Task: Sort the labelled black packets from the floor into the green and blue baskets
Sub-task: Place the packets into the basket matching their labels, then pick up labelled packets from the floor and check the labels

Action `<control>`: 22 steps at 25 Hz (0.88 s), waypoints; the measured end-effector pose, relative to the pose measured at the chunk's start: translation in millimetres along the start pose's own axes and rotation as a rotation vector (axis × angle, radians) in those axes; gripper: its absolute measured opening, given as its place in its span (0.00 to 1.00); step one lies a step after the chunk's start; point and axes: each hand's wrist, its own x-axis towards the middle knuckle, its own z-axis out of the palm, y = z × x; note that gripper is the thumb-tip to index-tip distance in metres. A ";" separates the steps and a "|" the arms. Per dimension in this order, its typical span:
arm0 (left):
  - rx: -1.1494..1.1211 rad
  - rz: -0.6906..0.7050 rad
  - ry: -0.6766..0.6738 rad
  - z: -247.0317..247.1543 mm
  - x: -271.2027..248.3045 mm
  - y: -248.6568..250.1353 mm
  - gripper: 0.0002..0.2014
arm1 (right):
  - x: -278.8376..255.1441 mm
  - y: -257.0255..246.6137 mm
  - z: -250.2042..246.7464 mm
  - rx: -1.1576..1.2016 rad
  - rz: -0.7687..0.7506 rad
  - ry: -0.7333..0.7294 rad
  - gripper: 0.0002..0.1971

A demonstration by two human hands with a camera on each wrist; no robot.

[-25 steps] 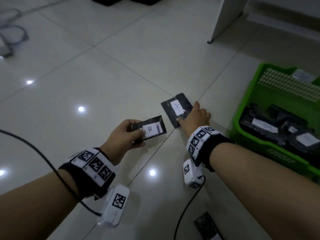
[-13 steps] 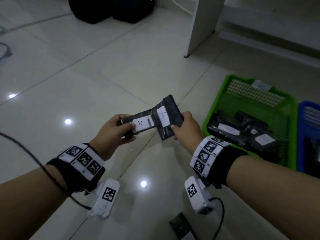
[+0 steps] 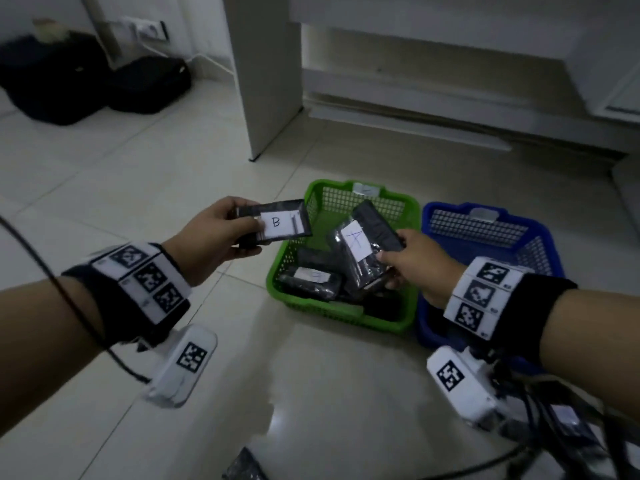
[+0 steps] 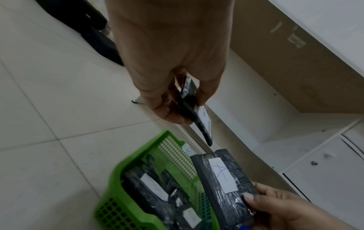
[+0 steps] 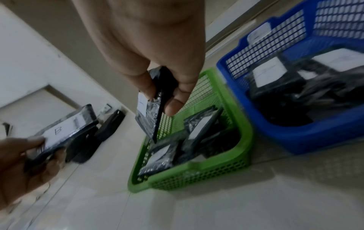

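**A:** Two packets are in the air — the packet marked A [image 3: 363, 251] is pinched in the right hand [image 3: 414, 265] directly over the green basket [image 3: 341, 315], while the packet marked B [image 3: 277, 223] is gripped by the left hand [image 3: 207, 233], just left of that basket's rim.

**B:** How far along, would you say?

**A:** Well under way, I'd judge. The green basket already holds several labelled black packets, and the blue basket [image 3: 485, 220] touching its right side has some too, seen from the right wrist. Neither held packet is dropped yet.

**B:** Anything left on the floor [image 3: 173, 168]?

**A:** One dark packet [image 3: 244, 465] at the bottom edge — at least that one remains.
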 end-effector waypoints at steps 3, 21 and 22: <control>-0.085 0.010 -0.008 58.1 11.6 -8.6 0.10 | 8.0 31.9 -47.0 0.166 0.037 0.089 0.15; 0.787 0.181 0.154 207.8 41.0 -99.7 0.21 | 50.5 123.1 -147.2 0.643 0.214 0.459 0.12; 0.766 0.229 0.179 211.7 39.6 -99.2 0.19 | 55.7 122.4 -152.0 0.619 0.211 0.482 0.14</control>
